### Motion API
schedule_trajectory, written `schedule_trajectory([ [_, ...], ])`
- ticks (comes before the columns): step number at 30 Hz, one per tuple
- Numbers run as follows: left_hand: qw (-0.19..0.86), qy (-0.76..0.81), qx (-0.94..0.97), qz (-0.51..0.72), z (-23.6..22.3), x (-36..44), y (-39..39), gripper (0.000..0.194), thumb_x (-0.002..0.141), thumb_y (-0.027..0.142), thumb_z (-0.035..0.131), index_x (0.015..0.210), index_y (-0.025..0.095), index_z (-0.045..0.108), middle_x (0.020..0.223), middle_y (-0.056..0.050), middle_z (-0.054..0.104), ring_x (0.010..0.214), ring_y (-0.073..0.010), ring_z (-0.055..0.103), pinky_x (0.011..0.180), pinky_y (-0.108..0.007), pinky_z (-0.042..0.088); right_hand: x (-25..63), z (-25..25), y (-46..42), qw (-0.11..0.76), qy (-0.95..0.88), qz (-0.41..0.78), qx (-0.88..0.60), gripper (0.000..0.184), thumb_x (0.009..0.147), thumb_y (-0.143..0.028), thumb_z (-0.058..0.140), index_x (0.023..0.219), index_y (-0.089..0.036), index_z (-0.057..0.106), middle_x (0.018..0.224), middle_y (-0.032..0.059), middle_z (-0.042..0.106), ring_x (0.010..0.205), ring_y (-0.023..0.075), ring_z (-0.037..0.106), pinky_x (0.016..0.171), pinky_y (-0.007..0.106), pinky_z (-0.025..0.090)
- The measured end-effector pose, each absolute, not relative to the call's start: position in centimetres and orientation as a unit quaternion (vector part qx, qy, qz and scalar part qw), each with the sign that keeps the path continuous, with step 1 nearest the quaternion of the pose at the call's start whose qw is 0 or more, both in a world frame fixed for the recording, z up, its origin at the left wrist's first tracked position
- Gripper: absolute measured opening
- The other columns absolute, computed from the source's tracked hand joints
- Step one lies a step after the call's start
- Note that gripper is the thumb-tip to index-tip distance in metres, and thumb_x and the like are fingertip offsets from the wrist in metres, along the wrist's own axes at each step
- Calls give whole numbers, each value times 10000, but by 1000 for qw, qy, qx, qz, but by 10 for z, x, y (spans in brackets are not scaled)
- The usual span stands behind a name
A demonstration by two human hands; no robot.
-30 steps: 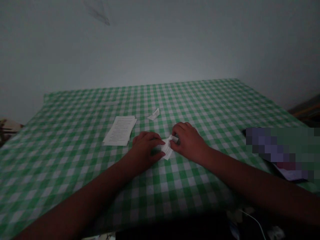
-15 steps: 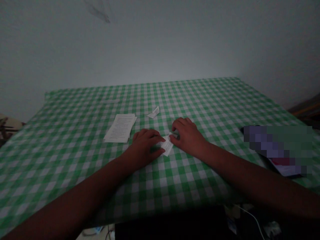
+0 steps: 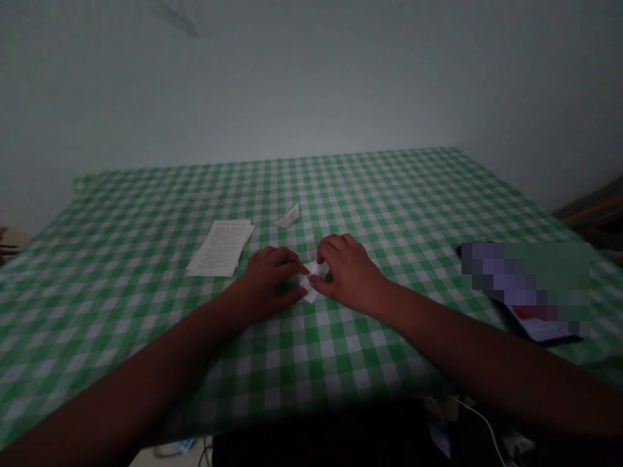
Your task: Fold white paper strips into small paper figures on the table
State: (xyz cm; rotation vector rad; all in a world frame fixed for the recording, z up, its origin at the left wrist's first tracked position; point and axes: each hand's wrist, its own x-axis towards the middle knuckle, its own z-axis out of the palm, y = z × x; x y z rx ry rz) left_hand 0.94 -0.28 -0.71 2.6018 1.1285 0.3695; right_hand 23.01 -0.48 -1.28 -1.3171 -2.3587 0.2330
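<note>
A plain pale wall (image 3: 311,78) rises behind the table, lit dimly and softly, brighter at its middle and darker toward the corners; a faint grey mark (image 3: 178,23) sits high on it; a green-and-white gingham tablecloth (image 3: 389,194) covers the broad table; a dark wooden edge (image 3: 591,211) shows at far right; a white cable (image 3: 479,421) hangs below the table.

The left hand (image 3: 270,280) and right hand (image 3: 348,274) meet over a folded white paper (image 3: 311,285), pressing it from either side against a green gingham cloth (image 3: 389,207). A stack of printed sheets (image 3: 220,248) lies beyond the left hand, and a small folded paper scrap (image 3: 288,217) lies farther ahead, between them.
</note>
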Motion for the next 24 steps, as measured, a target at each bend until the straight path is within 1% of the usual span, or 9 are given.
schedule_trajectory([
  [8,140,387,903,121,-2,10,-4,287,897,356,643,1167,263,664,1158,-57,599,1093,-250,530,981,-444,399,232,-12,-3,203,-850,75,-480,278,828,-431,683,932,-195,577,1060,91,612,1001,272,513,839,419,440],
  [14,142,391,902,113,0,10,-5,294,900,365,642,1175,263,655,1181,-59,595,1112,-253,523,987,-431,398,233,-11,-3,200,-850,70,-483,231,857,-382,659,959,-188,584,1076,101,613,1004,274,515,830,421,440],
  [18,144,388,903,114,-1,9,-5,287,904,367,628,1169,260,654,1177,-60,594,1105,-255,522,981,-440,399,234,-11,-2,204,-847,71,-486,203,852,-355,662,948,-192,589,1059,93,615,1001,271,514,827,417,438],
  [24,141,385,904,121,-1,10,-5,290,897,361,649,1165,251,659,1166,-65,597,1089,-256,530,960,-442,407,231,-10,-5,206,-848,70,-483,240,845,-389,672,953,-190,592,1065,90,615,1007,272,513,832,414,443],
])
